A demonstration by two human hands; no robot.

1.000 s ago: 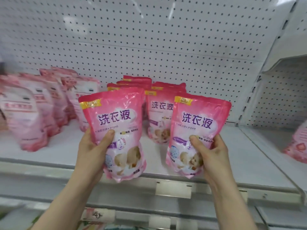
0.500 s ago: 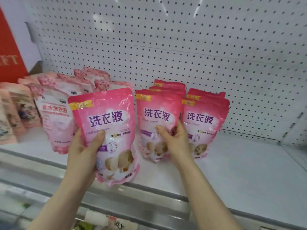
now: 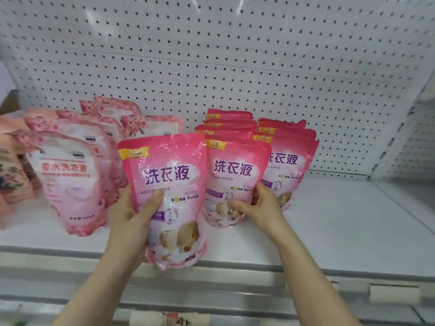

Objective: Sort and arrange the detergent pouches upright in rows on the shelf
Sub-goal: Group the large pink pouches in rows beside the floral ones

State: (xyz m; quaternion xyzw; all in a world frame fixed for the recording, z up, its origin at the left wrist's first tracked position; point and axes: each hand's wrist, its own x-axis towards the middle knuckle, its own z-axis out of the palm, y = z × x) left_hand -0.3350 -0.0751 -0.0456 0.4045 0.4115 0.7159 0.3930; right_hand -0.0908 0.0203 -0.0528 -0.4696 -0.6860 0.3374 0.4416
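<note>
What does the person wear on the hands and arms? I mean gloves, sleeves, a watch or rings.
Nothing that shows. The left hand and the right hand are bare: no gloves, no ring that I can see. The left forearm and the right forearm are bare to the picture's edge: no sleeve, watch or bracelet.

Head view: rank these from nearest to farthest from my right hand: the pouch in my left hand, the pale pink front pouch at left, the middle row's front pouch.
1. middle row's front pouch: gripped by the right hand.
2. held pouch: just left, in the left hand.
3. pale pink front pouch: far left on the shelf.
</note>
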